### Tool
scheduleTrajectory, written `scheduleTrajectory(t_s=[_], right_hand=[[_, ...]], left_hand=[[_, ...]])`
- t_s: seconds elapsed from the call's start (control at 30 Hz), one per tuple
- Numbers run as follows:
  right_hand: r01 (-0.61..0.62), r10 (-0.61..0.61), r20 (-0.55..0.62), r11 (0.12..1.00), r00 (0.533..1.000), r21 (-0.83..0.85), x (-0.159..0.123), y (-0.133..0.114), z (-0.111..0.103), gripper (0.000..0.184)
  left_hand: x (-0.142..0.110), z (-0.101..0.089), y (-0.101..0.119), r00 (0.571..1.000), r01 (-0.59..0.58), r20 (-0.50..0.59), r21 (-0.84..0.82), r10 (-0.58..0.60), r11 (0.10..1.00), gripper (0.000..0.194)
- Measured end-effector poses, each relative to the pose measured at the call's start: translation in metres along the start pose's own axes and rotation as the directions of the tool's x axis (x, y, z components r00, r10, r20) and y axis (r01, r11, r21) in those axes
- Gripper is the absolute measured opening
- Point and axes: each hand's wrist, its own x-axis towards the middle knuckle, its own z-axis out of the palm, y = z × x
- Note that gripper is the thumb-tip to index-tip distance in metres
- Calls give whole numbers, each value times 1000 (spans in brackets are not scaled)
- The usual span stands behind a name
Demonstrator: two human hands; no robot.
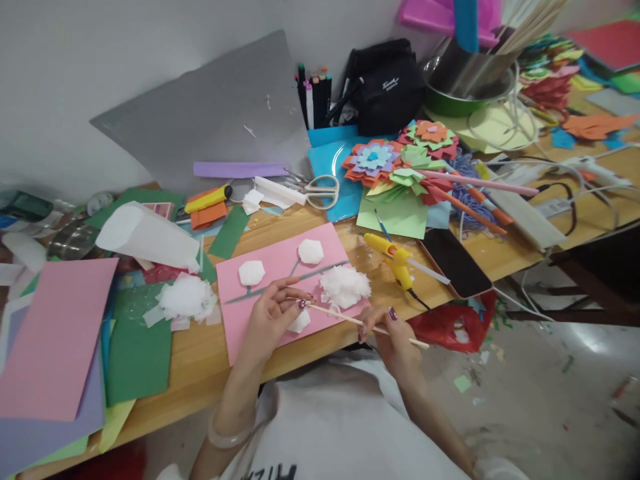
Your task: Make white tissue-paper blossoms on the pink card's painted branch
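My right hand (393,337) is closed around a thin wooden stick (345,316), which slants across the front of the pink card (280,250). At the stick's far tip the fingers of my left hand (274,310) pinch together; a tiny white bit shows there, too small to make out well. Grey branch lines are drawn on the card. A fluffy white paper flower (345,285) sits at its right side. White paper octagons lie on it: an upper left one (251,273), an upper right one (311,252), and one (300,322) partly hidden by my left hand.
A yellow glue gun (393,257) and a phone (457,263) lie right of the card. White paper pieces (186,298) are heaped on green paper at left. Scissors (323,192), colourful paper flowers (373,159) and markers (315,97) are behind. Cables (530,150) run along the right.
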Motion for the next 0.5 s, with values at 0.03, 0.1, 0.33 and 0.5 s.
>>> scheduleTrajectory(t_s=[0.03, 0.1, 0.33, 0.5], right_hand=[[-6, 6, 3, 1000, 1000, -14, -2, 0, -1, 50], [-7, 8, 9, 1000, 1000, -27, -5, -1, -4, 48], [76, -72, -107, 996, 992, 42, -13, -7, -23, 48], [123, -142, -220, 988, 965, -96, -13, -13, -29, 51]], left_hand=[[0, 2, -1, 999, 18, -26, 0, -18, 1000, 46], [-1, 5, -2, 996, 51, -74, -13, -52, 999, 50], [1, 11, -6, 971, 39, -235, -2, -39, 999, 58], [4, 17, -5, 973, 39, -229, 46, -27, 998, 61]])
